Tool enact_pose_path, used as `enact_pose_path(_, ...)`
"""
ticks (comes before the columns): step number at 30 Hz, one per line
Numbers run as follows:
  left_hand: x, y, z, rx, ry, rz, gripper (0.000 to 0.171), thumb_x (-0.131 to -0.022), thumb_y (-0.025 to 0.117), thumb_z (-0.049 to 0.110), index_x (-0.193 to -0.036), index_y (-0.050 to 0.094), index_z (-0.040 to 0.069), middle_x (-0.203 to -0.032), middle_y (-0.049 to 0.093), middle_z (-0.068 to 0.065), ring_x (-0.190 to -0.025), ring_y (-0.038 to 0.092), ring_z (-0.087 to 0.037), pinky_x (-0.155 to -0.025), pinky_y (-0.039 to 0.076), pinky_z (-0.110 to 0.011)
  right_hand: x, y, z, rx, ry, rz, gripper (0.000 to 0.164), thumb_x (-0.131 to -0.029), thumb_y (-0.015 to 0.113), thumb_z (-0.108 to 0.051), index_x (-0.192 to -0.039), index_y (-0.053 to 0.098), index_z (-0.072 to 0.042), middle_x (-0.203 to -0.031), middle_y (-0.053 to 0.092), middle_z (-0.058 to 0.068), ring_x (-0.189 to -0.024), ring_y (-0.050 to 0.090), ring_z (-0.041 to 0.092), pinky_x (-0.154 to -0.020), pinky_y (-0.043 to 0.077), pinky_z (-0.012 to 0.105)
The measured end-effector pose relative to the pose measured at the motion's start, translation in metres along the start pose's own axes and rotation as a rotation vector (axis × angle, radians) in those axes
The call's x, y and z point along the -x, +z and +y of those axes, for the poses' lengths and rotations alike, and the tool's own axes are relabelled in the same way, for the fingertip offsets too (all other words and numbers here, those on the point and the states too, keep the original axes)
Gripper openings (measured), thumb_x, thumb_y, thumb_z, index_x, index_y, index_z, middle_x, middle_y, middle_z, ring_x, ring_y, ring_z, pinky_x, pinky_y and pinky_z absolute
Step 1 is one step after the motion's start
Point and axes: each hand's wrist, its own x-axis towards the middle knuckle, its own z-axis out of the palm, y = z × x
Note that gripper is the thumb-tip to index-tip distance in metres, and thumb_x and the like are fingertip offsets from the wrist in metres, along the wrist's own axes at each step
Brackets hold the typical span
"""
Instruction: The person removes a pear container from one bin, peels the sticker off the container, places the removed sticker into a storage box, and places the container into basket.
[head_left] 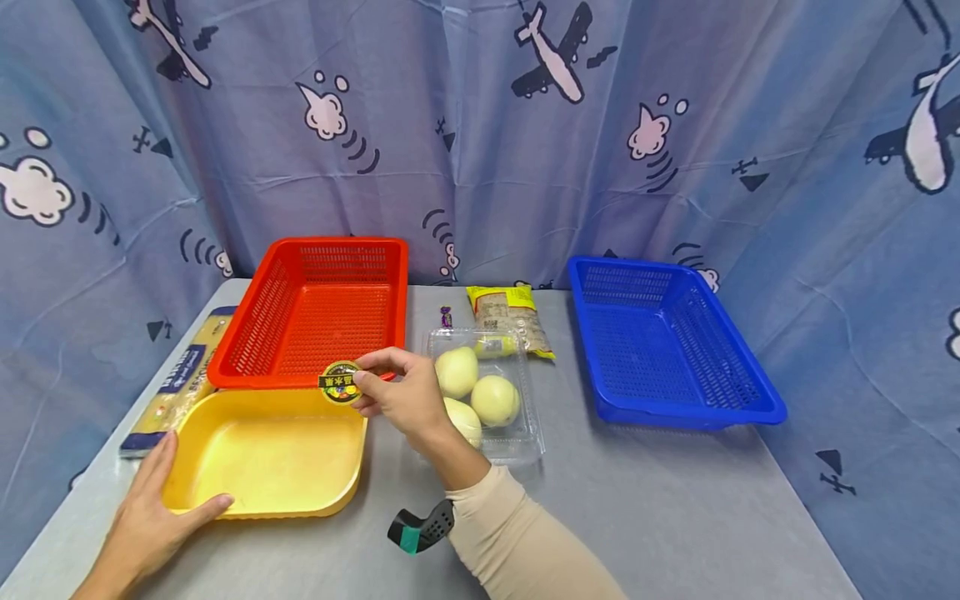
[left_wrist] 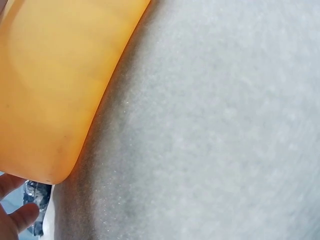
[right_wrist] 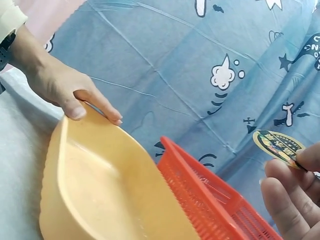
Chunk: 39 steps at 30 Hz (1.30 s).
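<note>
My right hand [head_left: 405, 392] pinches a round fruit sticker [head_left: 340, 382] between thumb and fingers, above the inner right rim of the yellow basin [head_left: 270, 454]. Black band, lettering and colourful printing mark the sticker, also visible in the right wrist view. My left hand [head_left: 153, 508] rests on the basin's near left corner, thumb along the near rim and fingers spread along the left side. Pale round fruits [head_left: 495, 401] sit in a clear plastic box [head_left: 531, 408] beneath and beside my right wrist; the forearm hides part of the box.
Behind the basin stands a red basket [head_left: 330, 325], with a flat yellow-and-blue packet [head_left: 183, 367] left of it. A yellow-topped bag [head_left: 513, 317] and a small purple wrapped candy [head_left: 446, 317] lie behind the clear box. To the right is a blue basket [head_left: 667, 350].
</note>
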Motion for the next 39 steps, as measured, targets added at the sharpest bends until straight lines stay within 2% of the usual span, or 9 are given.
enact_pose_path(7,0.0,0.0,0.002,0.006,-0.01,-0.002,0.118,-0.082,0.072,0.05,-0.15,-0.012,0.003,-0.154,-0.009,-0.029,-0.134,0.003,-0.057,-0.096,0.012,-0.074,-0.001,0.011,0.012,-0.026,0.059,0.008,0.015,-0.085,0.067,0.009,-0.099,0.067,0.008,-0.079,0.062,0.009,-0.057,0.066,0.022,-0.053,0.056,0.038)
enact_pose_path(12,-0.001,0.001,0.004,0.016,0.028,0.026,0.117,-0.082,0.074,0.048,-0.152,-0.009,0.004,-0.155,-0.007,-0.028,-0.136,0.002,-0.055,-0.097,0.01,-0.074,-0.003,0.018,0.017,-0.036,0.086,0.014,0.014,-0.085,0.067,0.008,-0.098,0.068,0.005,-0.078,0.061,0.01,-0.057,0.066,0.021,-0.052,0.056,0.036)
enact_pose_path(20,0.001,0.002,0.002,0.02,0.07,0.057,0.116,-0.081,0.075,0.045,-0.153,-0.007,0.005,-0.156,-0.004,-0.027,-0.136,0.003,-0.054,-0.097,0.01,-0.074,-0.004,0.027,0.031,-0.04,0.13,0.025,0.012,-0.084,0.066,0.011,-0.095,0.068,0.006,-0.074,0.061,0.009,-0.065,0.068,0.037,-0.053,0.056,0.038)
enact_pose_path(27,0.001,0.002,-0.001,0.017,0.079,0.052,0.116,-0.081,0.075,0.045,-0.153,-0.006,0.004,-0.156,-0.004,-0.027,-0.136,0.003,-0.055,-0.096,0.012,-0.075,-0.004,0.039,0.044,-0.06,0.171,0.056,0.01,-0.082,0.067,0.012,-0.092,0.066,0.008,-0.071,0.06,0.009,-0.058,0.067,0.029,-0.054,0.056,0.038)
enact_pose_path(34,0.006,0.003,-0.005,0.031,0.102,0.077,0.115,-0.081,0.076,0.042,-0.153,-0.004,0.004,-0.156,-0.002,-0.027,-0.136,0.005,-0.055,-0.097,0.011,-0.074,-0.005,0.054,0.059,-0.046,0.222,0.109,0.011,-0.081,0.066,0.014,-0.086,0.066,0.005,-0.068,0.058,0.008,-0.061,0.067,0.037,-0.051,0.056,0.036)
enact_pose_path(39,0.005,0.003,-0.004,0.036,0.091,0.073,0.115,-0.081,0.076,0.043,-0.153,-0.005,0.004,-0.156,-0.001,-0.027,-0.135,0.005,-0.055,-0.097,0.012,-0.074,-0.005,0.064,0.068,-0.012,0.259,0.151,0.015,-0.08,0.066,0.015,-0.082,0.066,0.001,-0.066,0.058,0.009,-0.054,0.065,0.029,-0.049,0.055,0.034)
